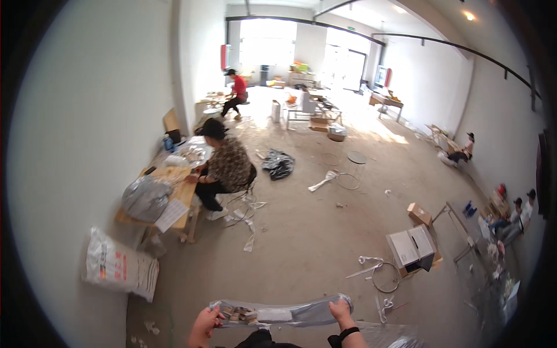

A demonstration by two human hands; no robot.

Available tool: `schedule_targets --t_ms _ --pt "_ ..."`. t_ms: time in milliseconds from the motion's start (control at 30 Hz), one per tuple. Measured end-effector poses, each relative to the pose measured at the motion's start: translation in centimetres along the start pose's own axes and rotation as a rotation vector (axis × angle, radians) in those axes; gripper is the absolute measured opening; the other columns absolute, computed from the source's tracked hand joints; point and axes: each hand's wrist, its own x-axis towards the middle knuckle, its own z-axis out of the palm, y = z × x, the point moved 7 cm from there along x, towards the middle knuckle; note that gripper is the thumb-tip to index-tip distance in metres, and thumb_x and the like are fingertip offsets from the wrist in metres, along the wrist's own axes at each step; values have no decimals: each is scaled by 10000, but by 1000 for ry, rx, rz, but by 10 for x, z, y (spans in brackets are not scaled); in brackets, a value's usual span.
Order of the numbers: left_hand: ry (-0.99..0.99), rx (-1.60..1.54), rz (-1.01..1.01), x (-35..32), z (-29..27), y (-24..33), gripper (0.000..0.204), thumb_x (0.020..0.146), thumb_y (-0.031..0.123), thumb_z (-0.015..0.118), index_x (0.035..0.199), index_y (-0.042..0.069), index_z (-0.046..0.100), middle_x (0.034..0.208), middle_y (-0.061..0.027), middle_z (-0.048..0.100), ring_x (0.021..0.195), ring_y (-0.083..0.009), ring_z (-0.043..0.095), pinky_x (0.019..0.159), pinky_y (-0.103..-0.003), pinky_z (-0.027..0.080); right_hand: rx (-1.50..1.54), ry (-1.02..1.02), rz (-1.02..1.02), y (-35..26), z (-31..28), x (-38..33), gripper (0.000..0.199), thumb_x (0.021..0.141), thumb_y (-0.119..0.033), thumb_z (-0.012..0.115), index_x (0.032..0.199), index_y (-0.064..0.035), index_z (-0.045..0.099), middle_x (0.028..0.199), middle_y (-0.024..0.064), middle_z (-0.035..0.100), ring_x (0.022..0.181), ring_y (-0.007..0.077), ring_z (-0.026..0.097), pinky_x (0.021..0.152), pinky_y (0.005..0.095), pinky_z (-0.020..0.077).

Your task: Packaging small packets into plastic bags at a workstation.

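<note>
A long clear plastic bag (319, 312) is stretched level between my two hands, low in the view in front of my body. My left hand (207, 321) grips its left end, fingers closed on the film. Closed round the right end is my right hand (341, 311), with a dark band on the wrist. Inside the bag, toward the left, lie several small brownish pieces (239, 315). Beside them, at the middle, is a whitish oblong item (274, 315) whose kind I cannot make out.
A person (223, 159) sits at a wooden table (188, 211) on the left; a stuffed white sack (122, 264) leans below it. Cartons (412, 249), a wire ring (386, 277) and white strips lie on the floor at right. Other people sit farther off.
</note>
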Motion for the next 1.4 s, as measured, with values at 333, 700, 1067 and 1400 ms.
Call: schedule_targets --t_ms 333,700,1067,1400 --pt "-344 118 16 223 200 168 286 900 268 484 725 45 518 568 -17 502 447 -82 406 475 -223 372 118 451 216 31 -83 139 417 661 -247 671 924 63 579 883 236 604 877 354 583 774 393 449" --pt "-269 1 -56 418 347 266 338 890 316 497 651 76 496 526 1 465 469 -104 444 522 -244 421 288 462 70 -6 -117 426 280 684 -119 639 907 41 585 855 197 613 837 304 596 753 374 448" --pt "-216 -190 -88 580 406 368 256 909 250 473 985 7 490 738 -52 553 599 -119 539 664 -298 513 78 257 -162 -205 -134 732 351 686 -176 653 937 52 561 916 244 591 904 382 557 785 416 434" --pt "-303 -114 -34 773 480 511 273 908 264 472 975 -1 481 841 -77 570 627 -115 557 641 -284 504 35 223 -219 -319 -137 945 239 707 -148 616 834 51 578 833 273 580 818 426 554 730 449 438"
